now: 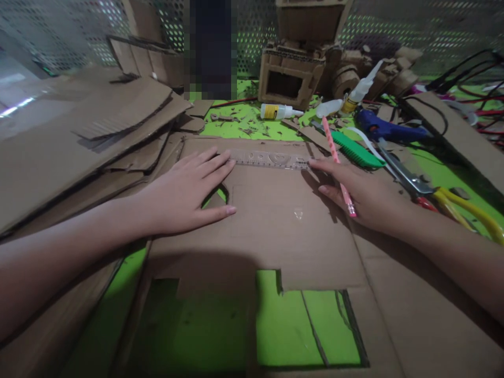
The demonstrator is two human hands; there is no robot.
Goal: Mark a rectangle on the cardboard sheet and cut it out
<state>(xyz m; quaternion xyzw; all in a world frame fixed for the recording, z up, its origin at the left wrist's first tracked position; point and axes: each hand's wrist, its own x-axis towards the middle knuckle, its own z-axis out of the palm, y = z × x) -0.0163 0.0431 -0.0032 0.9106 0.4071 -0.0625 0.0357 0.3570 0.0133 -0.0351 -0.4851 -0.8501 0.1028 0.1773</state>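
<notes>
A clear plastic ruler point(262, 157) with cut-out shapes lies across the far part of a brown cardboard sheet point(271, 236). My left hand point(189, 184) rests flat, fingers spread, its fingertips on the ruler's left end. At the other end, the index fingertip of my right hand point(364, 197) touches the ruler. A pink patterned pencil point(331, 142) sits in that right hand, eraser end toward me. Faint lines mark the sheet below the ruler. Openings cut in its near half show the green surface, and my left hand partly covers another hole.
Cardboard pieces point(118, 110) are stacked at left. Glue bottles point(275, 112), a green brush point(356, 149), a blue glue gun point(389, 127) and yellow-handled snips point(464, 207) lie at right. Cardboard models point(291, 79) stand at the back among scraps on the green surface point(236, 126). Cables point(484, 100) crowd the far right.
</notes>
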